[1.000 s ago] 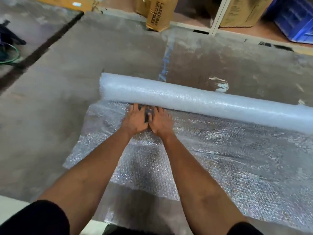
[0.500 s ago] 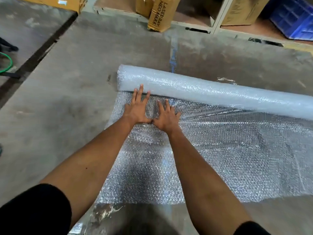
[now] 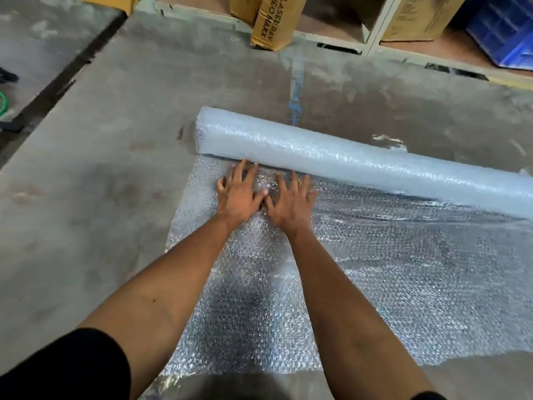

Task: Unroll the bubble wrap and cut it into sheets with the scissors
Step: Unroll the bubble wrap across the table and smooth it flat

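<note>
So the long translucent white roll of bubble wrap [image 3: 360, 166] is lying on the grey concrete floor [image 3: 101, 168], with a stretch of clear bubbly sheet [image 3: 389, 284] already paid out toward the person and lying mostly flat. Both hands are planted side by side on that sheet, just on the near side of the roll — the left hand [image 3: 238, 194] has its fingers spread and straight, fingertips reaching the base of the roll, and the right hand [image 3: 290, 202] is flat too, fingers splayed, thumbs nearly touching each other. Neither hand is holding anything, it's all flat fingers and palms on plastic. My guess is they sit there because that's the spot to shove the roll away and keep the loose sheet pinned so it doesn't bunch up. They're working close to the roll's left end, not its middle, so I'd expect it to want to swing a bit if pushed only there. The roll's long axis runs from upper left to lower right across the view, its left end open to the bare floor and the right end going out of frame, so rolling means moving it away toward the shelving with the brown cardboard boxes [image 3: 274, 21] and the blue plastic crate [image 3: 501, 27]. No scissors anywhere I can see — cutting looks like it's not started yet.
</note>
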The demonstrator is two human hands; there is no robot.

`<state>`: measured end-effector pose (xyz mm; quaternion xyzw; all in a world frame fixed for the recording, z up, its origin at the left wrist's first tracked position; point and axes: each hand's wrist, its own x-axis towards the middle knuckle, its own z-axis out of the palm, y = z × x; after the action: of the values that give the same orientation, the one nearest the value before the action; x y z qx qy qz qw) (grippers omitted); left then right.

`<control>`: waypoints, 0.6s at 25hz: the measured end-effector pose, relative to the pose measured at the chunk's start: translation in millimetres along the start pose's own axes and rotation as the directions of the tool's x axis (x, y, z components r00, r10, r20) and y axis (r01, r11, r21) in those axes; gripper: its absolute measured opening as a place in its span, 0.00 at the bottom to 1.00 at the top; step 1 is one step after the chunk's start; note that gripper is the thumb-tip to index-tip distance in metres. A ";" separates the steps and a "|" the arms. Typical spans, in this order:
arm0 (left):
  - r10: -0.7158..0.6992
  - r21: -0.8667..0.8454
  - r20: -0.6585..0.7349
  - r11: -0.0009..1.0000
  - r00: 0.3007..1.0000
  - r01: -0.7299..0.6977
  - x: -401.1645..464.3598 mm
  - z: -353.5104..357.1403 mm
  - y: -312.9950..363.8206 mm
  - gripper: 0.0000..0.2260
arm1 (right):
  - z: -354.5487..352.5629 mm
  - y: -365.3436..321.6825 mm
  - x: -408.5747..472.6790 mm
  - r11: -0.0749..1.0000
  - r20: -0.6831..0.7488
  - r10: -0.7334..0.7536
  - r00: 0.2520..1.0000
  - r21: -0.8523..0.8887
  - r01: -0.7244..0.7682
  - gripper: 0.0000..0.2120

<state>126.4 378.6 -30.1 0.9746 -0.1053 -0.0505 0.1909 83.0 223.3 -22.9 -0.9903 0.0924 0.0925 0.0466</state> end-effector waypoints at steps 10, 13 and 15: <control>-0.063 0.162 0.351 0.987 0.934 0.005 44.3 -29.9 -7.9 0.58 | -2.6 102.7 3.9 0.981 -0.078 0.190 0.979 0.040 -0.187 0.38; -0.047 0.061 0.296 0.998 0.954 0.030 38.7 -16.6 47.7 0.45 | -11.2 112.6 6.0 0.994 -0.015 0.105 0.994 0.028 -0.104 0.43; -0.029 -0.011 0.200 0.999 0.979 0.031 28.3 -0.1 85.1 0.36 | -15.8 113.9 7.2 0.994 0.011 0.095 0.995 0.050 -0.095 0.45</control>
<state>138.1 295.2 0.9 0.9647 -0.1089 -0.1519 0.1856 70.8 108.9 -17.4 -0.9829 0.1414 0.0966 0.0673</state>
